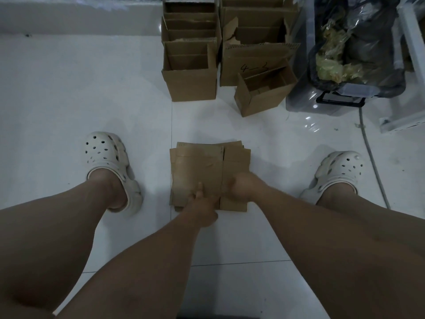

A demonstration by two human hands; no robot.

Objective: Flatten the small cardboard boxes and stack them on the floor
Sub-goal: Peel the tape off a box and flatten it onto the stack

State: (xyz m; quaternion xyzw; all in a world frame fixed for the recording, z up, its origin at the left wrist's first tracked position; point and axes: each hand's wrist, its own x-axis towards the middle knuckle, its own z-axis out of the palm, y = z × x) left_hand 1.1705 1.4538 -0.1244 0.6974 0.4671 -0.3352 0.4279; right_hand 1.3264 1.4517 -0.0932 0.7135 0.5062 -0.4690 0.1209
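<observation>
A pile of flattened brown cardboard boxes [202,164] lies on the white tiled floor between my feet. My left hand [202,203] rests on the pile's near edge with the thumb stretched forward over the top sheet and the fingers curled at the edge. Beside it, my right hand [241,185] presses down on the right part of the top sheet, fingers bent. Further away stand open, unflattened boxes: a small one [190,85] in the middle and another small one [259,97] tilted to its right.
Behind the small boxes are rows of more open cartons [257,31], one marked with handwriting. A clear plastic bin [340,97] with a black bag of rubbish stands at the right, with a grey cable [372,157] running along the floor. My feet wear white clogs [110,162].
</observation>
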